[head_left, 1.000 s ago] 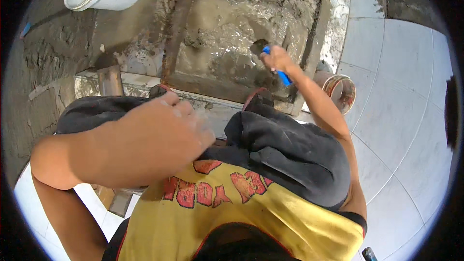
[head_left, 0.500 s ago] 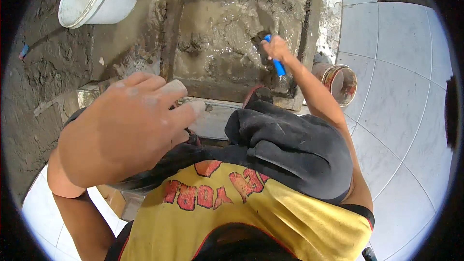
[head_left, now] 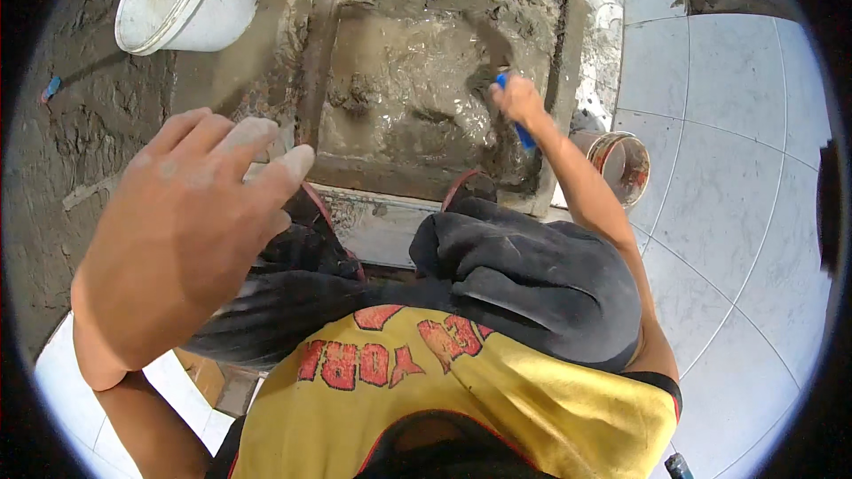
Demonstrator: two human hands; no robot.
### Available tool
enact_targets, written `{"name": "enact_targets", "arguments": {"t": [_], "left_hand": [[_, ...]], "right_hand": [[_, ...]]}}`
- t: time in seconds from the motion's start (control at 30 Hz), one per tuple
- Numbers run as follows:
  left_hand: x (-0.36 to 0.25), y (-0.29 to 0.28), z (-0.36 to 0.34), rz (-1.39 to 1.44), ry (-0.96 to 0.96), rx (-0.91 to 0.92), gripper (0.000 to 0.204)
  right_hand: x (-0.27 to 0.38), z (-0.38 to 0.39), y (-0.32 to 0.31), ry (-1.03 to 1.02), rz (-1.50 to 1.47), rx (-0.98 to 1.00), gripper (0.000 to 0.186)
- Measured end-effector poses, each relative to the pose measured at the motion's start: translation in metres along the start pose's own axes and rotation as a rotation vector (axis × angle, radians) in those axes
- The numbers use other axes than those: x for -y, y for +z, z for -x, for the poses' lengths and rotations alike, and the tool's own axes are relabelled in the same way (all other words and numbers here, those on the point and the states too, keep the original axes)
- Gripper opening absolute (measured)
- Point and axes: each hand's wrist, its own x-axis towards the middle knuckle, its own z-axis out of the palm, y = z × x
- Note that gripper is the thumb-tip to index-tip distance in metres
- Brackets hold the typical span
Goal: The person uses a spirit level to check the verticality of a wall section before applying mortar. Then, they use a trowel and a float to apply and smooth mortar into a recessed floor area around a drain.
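My right hand (head_left: 520,101) is closed around the blue handle of a trowel (head_left: 525,137), over the right part of a square bed of wet grey mortar (head_left: 399,80). The trowel's blade points away from me and is hard to tell from the mortar. Raised on the left, close to the camera, my left hand (head_left: 182,208) has its fingers apart and holds nothing. Its fingertips carry grey residue. A raised rim (head_left: 572,53) borders the mortar bed.
A white bucket (head_left: 217,9) stands at the far left. Right of the mortar bed is a smaller stained bucket (head_left: 624,170). Pale tiles (head_left: 710,204) cover the right side. A small blue object (head_left: 51,88) lies on rough grey ground at left.
My left hand has moved left, away from the mortar bed. My right hand with the trowel has shifted slightly right and nearer to me.
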Motion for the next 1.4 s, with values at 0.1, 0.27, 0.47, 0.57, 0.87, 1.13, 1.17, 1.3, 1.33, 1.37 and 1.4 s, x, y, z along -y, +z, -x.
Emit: {"name": "enact_targets", "arguments": {"t": [0.1,0.27,0.47,0.57,0.87,1.13,1.17,1.3,1.33,1.37,1.4], "left_hand": [[0.004,0.009,0.002,0.097,-0.027,0.029,0.047],[0.016,0.012,0.003,0.14,0.008,0.193,0.043],[0.016,0.004,0.003,0.165,0.059,0.085,0.044],[0.017,0.006,0.003,0.201,0.057,0.112,0.044],[0.02,0.0,0.005,0.167,0.046,0.11,0.046],[0.015,0.004,-0.004,0.136,0.113,0.16,0.043],[0.013,0.004,-0.006,0.135,0.109,0.168,0.043],[0.012,0.009,-0.013,0.124,0.095,0.181,0.042],[0.011,0.009,-0.012,0.102,0.071,0.182,0.043],[0.011,0.006,-0.011,0.099,0.066,0.186,0.043],[0.01,0.003,-0.007,0.126,0.028,0.214,0.044]], "right_hand": [[-0.004,-0.008,0.022,-0.078,0.054,0.055,0.046],[0.012,0.034,0.048,-0.042,0.093,0.151,0.044],[0.028,0.036,0.03,-0.207,0.098,0.103,0.05],[0.027,-0.017,0.002,-0.073,-0.114,0.231,0.05],[0.042,-0.008,0.039,-0.228,0.001,0.166,0.048],[0.039,-0.02,-0.062,-0.711,0.481,-0.085,0.049],[0.05,-0.039,-0.071,-0.78,0.517,-0.194,0.045],[0.098,-0.105,-0.089,-0.778,0.631,-0.034,0.032],[0.109,-0.116,-0.088,-0.717,0.715,0.078,0.028],[0.115,-0.121,-0.085,-0.722,0.711,0.076,0.028],[0.12,-0.127,-0.079,-0.757,0.693,0.101,0.026]]}}
